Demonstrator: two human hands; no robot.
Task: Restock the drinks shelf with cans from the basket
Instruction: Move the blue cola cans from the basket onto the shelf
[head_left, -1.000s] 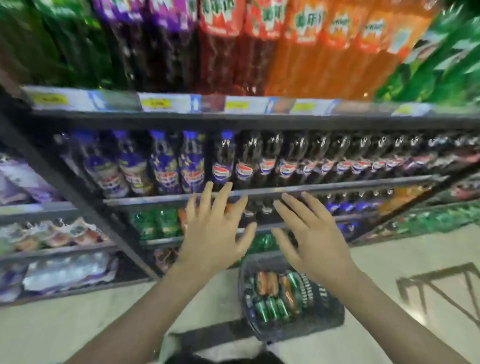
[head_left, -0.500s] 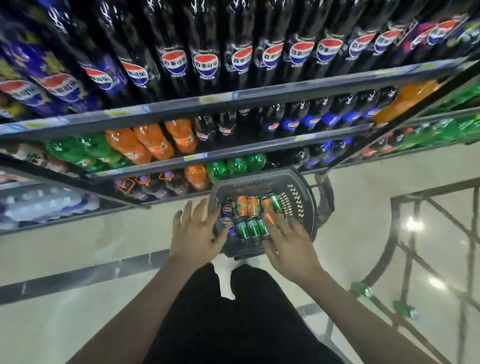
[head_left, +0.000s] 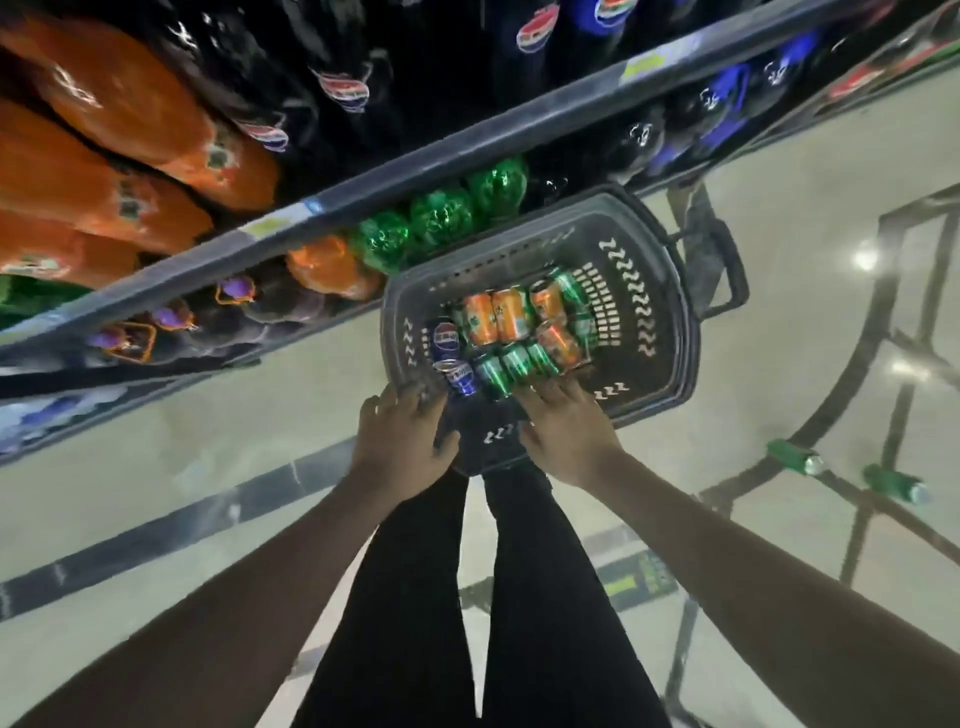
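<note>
Head view, motion-blurred: grey basket (head_left: 670, 312) on floor below drinks shelf (head_left: 322, 208), cans (head_left: 511, 332) heaped inside; left hand (head_left: 402, 447) at near rim, right hand (head_left: 569, 426) reaching over cans, fingertips hidden, either grip impossible to tell.

Glossy pale tiled floor (head_left: 779, 270) with dark inlaid lines (head_left: 883, 322); ceiling lights reflect as bright spots (head_left: 865, 258) on it.
</note>
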